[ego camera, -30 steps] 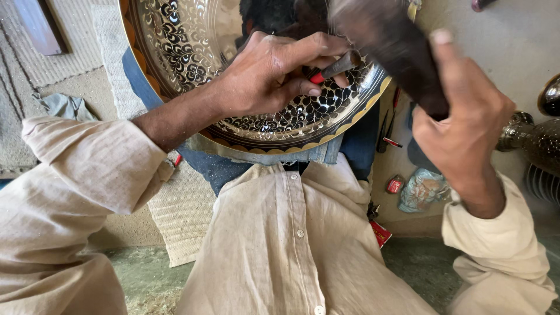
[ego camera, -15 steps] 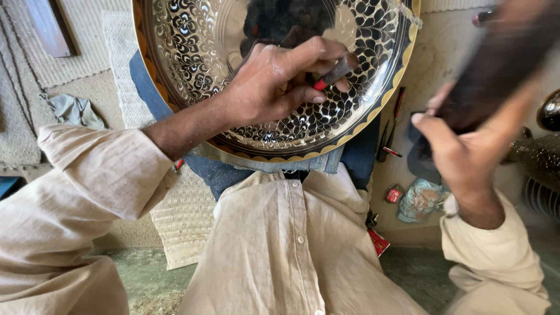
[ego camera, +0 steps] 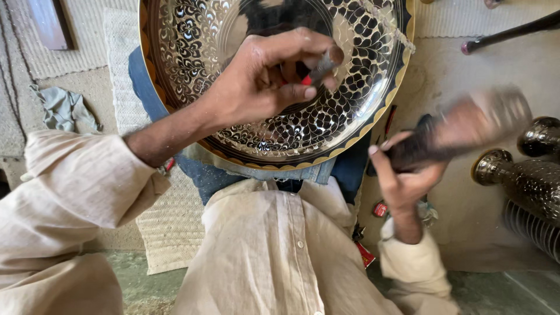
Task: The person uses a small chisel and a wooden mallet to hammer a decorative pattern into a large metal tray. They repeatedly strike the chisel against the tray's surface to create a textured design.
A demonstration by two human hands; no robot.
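Two hands are at work over a large engraved metal tray [ego camera: 350, 111] that fills the upper middle of the frame, propped against the person's lap. The left hand [ego camera: 262, 81] rests on the tray's patterned face, its fingers [ego camera: 294, 91] pinching a short chisel-like punch [ego camera: 322, 67] whose tip meets the metal just right of centre. The right hand [ego camera: 408, 175], at the middle right, is wrapped tight round the handle of a dark mallet [ego camera: 466, 128], which is blurred with motion. A second ago the mallet stood close above the punch; half a second ago it was raised toward the upper right; now it sits lower and out to the side, apart from the punch, so one blow seems finished and the swing is between strokes, while the left hand has kept its grip on the punch. The floor is pale, dusty stone with woven mats [ego camera: 169, 233] at the left, a crumpled grey cloth [ego camera: 67, 108] at the upper left, and ornate metal vessels [ego camera: 525, 175] at the right edge.
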